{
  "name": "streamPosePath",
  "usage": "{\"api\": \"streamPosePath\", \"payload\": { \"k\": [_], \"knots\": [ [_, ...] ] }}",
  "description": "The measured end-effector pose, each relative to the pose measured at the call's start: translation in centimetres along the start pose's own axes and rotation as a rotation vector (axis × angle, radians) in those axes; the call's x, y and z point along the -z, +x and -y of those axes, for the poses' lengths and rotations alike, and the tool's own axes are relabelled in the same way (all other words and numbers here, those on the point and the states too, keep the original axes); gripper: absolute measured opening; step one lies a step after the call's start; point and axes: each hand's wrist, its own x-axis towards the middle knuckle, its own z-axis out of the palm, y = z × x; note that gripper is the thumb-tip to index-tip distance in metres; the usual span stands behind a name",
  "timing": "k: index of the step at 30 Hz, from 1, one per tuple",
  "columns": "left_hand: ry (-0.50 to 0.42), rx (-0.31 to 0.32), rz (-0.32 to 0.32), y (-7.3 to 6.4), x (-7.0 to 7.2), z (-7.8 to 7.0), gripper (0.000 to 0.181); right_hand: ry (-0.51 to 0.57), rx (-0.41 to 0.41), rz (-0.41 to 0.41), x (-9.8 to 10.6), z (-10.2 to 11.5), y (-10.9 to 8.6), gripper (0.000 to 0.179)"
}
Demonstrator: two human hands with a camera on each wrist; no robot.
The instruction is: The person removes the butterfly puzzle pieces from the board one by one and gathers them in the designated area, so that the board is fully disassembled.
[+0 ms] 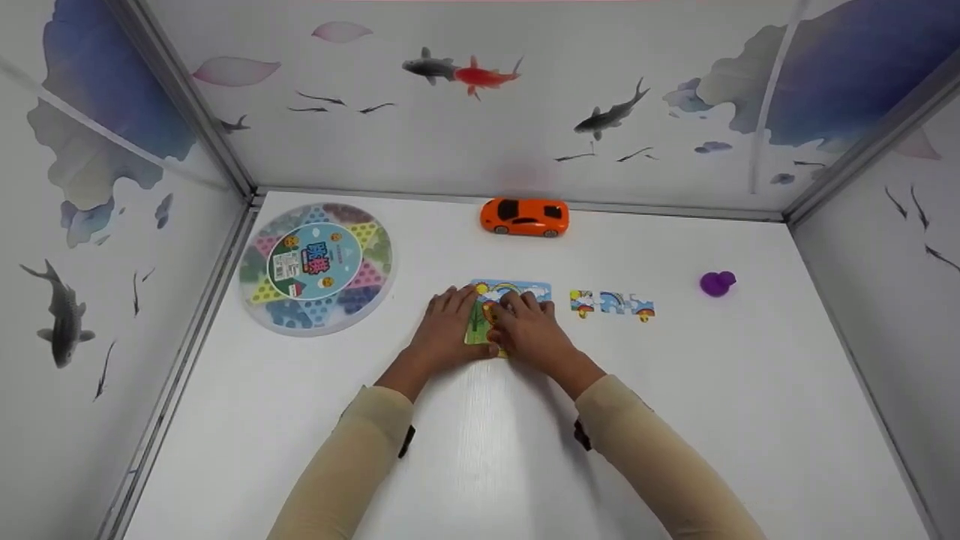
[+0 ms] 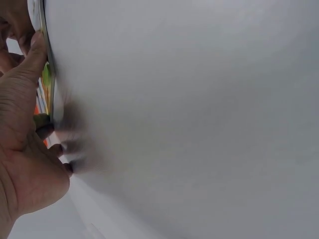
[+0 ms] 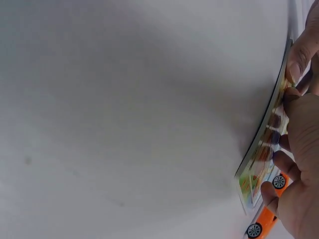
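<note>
A small colourful jigsaw puzzle board (image 1: 532,286) with a rainbow and green ground lies flat under both hands. My left hand (image 1: 448,328) rests along its left side with fairly straight fingers. In the left wrist view, the left thumb (image 2: 36,52) touches the board's near edge. My right hand (image 1: 531,328) is over the board's middle and right, its fingers bent down onto the picture. Its thumb is close to the left thumb near the front edge. Whether the right fingers pinch a piece is hidden. Several loose jigsaw pieces (image 1: 613,302) lie just right of the board.
An orange toy car (image 1: 525,217) stands by the back wall. At the left lies a round Chinese checkers box (image 1: 315,268). A small purple toy (image 1: 717,283) sits at the right. Printed panels enclose the white table (image 1: 750,420) at the back and sides.
</note>
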Motion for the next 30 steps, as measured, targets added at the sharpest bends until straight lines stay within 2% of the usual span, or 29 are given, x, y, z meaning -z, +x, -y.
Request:
{"api": "streamPosePath", "payload": {
  "k": [4, 9, 18, 30],
  "knots": [
    [0.011, -0.003, -0.005, 0.1, 0.0, 0.0, 0.113, -0.023, -0.019, 0.015, -0.1, 0.6, 0.7, 0.053],
    [0.003, -0.012, -0.013, 0.0, 0.2, -0.2, 0.109, -0.053, -0.051, 0.075, 0.2, 1.5, 1.6, 0.057],
    [0.016, -0.012, -0.015, -0.1, 0.0, 0.0, 0.106, -0.076, -0.123, 0.162, 0.9, 3.0, 3.2, 0.077],
    [0.000, 0.001, -0.016, 0.0, -0.1, 0.0, 0.106, -0.026, -0.153, 0.195, 1.2, 3.4, 4.0, 0.076]
  ]
}}
